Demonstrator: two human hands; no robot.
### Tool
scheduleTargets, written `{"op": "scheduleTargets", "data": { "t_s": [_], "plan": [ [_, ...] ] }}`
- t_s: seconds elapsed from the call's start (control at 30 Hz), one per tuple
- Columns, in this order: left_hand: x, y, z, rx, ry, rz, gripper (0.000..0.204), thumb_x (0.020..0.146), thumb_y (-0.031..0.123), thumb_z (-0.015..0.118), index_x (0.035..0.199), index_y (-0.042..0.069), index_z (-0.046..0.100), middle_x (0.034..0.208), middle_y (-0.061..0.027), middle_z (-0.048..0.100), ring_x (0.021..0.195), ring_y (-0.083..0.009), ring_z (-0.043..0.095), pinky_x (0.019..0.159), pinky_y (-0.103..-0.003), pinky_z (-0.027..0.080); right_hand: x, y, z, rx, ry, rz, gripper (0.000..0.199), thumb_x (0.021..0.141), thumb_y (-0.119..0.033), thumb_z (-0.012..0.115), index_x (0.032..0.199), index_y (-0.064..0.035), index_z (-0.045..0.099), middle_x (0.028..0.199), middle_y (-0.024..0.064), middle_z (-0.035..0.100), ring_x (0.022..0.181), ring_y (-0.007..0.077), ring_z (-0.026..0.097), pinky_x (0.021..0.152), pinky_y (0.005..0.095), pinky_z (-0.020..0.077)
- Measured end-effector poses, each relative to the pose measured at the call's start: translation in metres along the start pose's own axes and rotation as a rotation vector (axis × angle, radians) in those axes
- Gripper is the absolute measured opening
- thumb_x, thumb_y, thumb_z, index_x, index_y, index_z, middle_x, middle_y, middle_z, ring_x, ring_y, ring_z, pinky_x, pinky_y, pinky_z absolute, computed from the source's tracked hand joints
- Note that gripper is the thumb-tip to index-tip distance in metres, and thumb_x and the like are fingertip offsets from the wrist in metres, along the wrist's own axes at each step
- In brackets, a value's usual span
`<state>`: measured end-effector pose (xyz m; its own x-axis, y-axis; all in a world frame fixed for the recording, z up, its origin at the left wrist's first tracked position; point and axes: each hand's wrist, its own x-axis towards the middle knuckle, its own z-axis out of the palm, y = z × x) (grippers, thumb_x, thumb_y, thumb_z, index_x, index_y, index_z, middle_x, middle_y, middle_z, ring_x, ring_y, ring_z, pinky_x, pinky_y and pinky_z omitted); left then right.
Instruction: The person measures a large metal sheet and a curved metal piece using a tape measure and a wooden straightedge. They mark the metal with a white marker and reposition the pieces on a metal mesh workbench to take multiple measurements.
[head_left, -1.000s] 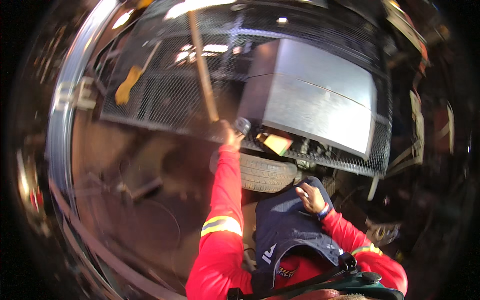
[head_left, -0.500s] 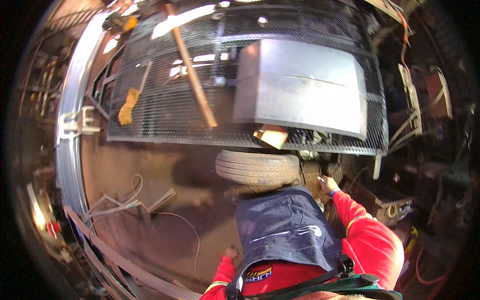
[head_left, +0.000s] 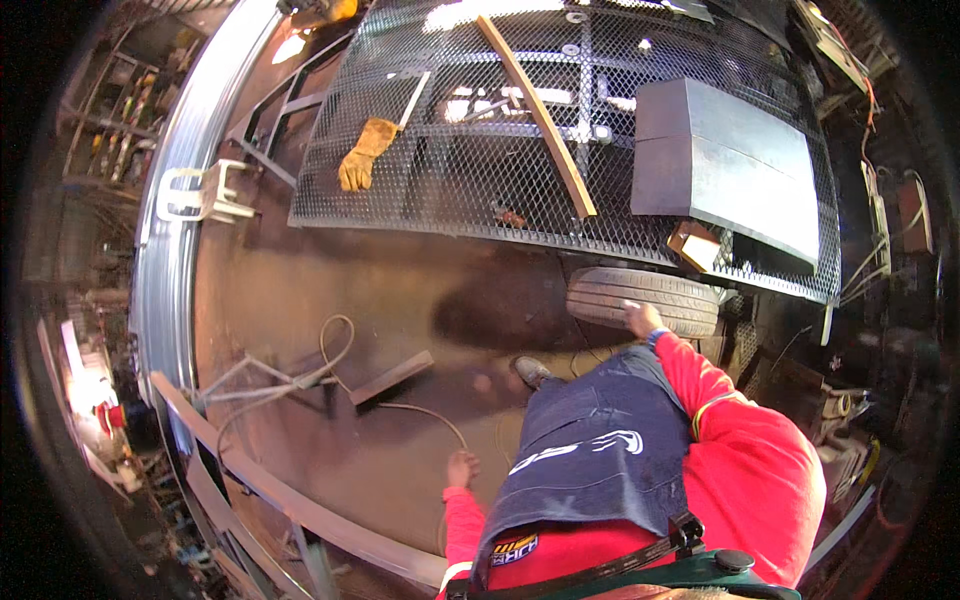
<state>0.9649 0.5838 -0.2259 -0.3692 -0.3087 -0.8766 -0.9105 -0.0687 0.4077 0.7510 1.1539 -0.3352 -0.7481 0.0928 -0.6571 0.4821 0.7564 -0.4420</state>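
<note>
Tyre [head_left: 642,297] was found ahead beneath mesh platform [head_left: 560,150], long axis crosswise; right hand [head_left: 640,320] was laid open on it. Left hand [head_left: 462,468], lower, was closed around cable [head_left: 425,412].

Single head-worn fisheye view, straight down from well above floor [head_left: 330,300] and mesh platform [head_left: 480,190].

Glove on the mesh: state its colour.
The glove is yellow-tan; the head view shows it.
</note>
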Motion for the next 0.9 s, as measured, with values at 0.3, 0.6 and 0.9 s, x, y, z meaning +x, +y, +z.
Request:
{"op": "scheduleTargets", "data": {
  "t_s": [0.3, 0.6, 0.9],
  "plan": [
    [0.118, 0.246, -0.108, 0.817, 0.194, 0.29, 0.037, 0.091, 0.032, 0.056, 0.105, -0.001, 0.063, 0.095, -0.022, 0.066, 0.076, -0.028, 0.068, 0.064, -0.04, 0.053, -0.015, -0.275, -0.061, 0.213, 0.138, -0.372, 0.035, 0.097, -0.036, 0.048, 0.089, -0.0035, 0.061, 0.083, 0.0267, 0.063, 0.086, 0.0457, 0.061, 0.071, 0.0512, 0.0487],
    [0.231, 0.496, 0.059, 0.948, -0.163, 0.938, 0.033, 0.088, 0.032, 0.061, 0.107, 0.005, 0.061, 0.105, -0.0225, 0.064, 0.102, -0.0353, 0.062, 0.085, -0.042, 0.049, 0.126, -0.065, 0.054, -0.504, 0.06, 0.093, 0.048, 0.099, -0.039, 0.036, 0.09, -0.0036, 0.067, 0.082, 0.0201, 0.068, 0.076, 0.0334, 0.068, 0.064, 0.0445, 0.0515],
    [0.397, 0.762, 0.175, 0.69, -0.389, 0.842, 0.028, 0.097, 0.013, 0.05, 0.123, 0.004, 0.05, 0.082, -0.0089, 0.064, 0.069, -0.0177, 0.066, 0.054, -0.033, 0.054, 0.078, -0.358, -0.037, 0.7, 0.393, 0.303, 0.042, 0.099, -0.038, 0.045, 0.083, -0.0014, 0.059, 0.06, 0.0073, 0.055, 0.056, 0.016, 0.055, 0.053, 0.0321, 0.0413]
  ]
}}
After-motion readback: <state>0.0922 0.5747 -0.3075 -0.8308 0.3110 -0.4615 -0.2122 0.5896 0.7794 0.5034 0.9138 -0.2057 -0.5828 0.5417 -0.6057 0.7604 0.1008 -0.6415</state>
